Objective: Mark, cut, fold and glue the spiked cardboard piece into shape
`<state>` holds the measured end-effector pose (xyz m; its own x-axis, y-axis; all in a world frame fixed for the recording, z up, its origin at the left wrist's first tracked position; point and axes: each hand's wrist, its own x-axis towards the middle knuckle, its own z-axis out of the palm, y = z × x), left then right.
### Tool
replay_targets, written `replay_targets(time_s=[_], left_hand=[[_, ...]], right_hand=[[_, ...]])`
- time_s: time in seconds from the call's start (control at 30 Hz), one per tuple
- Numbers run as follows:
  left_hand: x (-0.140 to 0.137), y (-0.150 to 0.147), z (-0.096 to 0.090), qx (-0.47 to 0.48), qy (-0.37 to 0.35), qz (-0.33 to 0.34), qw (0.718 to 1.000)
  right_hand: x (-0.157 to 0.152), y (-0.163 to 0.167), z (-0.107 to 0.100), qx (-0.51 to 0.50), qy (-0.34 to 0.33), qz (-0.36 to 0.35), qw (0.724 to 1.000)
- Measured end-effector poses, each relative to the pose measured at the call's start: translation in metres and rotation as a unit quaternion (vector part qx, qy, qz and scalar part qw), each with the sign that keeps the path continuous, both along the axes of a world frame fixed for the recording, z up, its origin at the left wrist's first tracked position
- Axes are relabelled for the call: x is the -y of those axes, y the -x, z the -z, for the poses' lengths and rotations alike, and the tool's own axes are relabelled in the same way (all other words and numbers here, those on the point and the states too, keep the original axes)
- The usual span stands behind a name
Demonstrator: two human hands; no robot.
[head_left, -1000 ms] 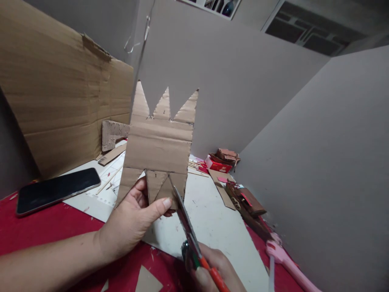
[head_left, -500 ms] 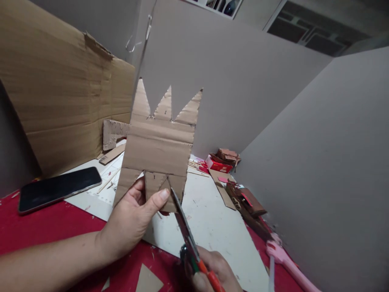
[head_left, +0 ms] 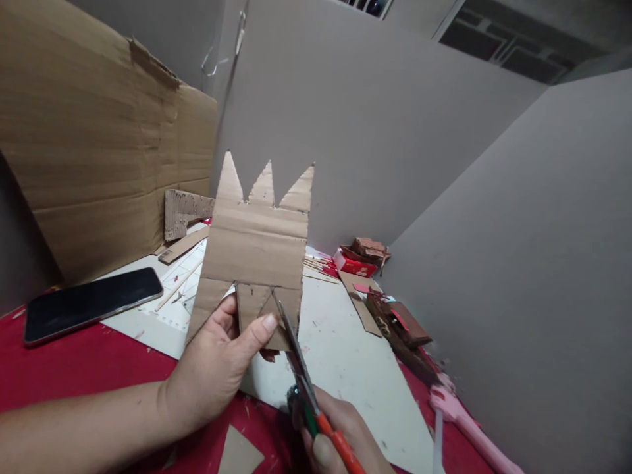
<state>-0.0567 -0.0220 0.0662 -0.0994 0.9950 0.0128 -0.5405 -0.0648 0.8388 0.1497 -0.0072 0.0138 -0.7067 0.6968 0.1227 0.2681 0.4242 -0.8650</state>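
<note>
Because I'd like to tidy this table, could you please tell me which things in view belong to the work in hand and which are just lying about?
In the work:
cardboard piece, held by the left hand
scissors, held by the right hand

Apparently just lying about:
black phone
red box
pink object
triangular cardboard scrap

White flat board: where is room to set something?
On the white board, the stretch between orange-handled scissors and the brown cardboard strip looks mostly bare. Its left side is crowded: marked white paper, pale stick.
</note>
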Motion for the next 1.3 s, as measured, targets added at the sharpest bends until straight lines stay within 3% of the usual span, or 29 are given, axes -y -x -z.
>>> replay_targets(time_s=[0.17, 0.67, 0.93, 1.17, 1.3], left_hand=[[0.0, -0.001, 0.002, -0.001, -0.011, 0.002, 1.0], [0.003, -0.001, 0.0, -0.017, -0.008, -0.001, 1.0], [0.009, -0.008, 0.004, -0.039, 0.013, 0.033, 0.999], [0.008, -0.007, 0.004, -0.067, 0.029, 0.039, 0.997], [0.005, -0.005, 0.008, -0.057, -0.001, 0.073, 0.996]], right_hand=[[0.008, 0.003, -0.007, -0.001, 0.013, 0.025, 1.0], [0.009, 0.006, 0.0, -0.034, 0.056, 0.03, 0.997], [0.008, 0.01, -0.013, -0.052, 0.075, -0.006, 0.996], [0.015, 0.009, -0.009, -0.07, 0.086, 0.028, 0.993], [0.015, 0.009, -0.017, -0.056, 0.103, 0.041, 0.992]])
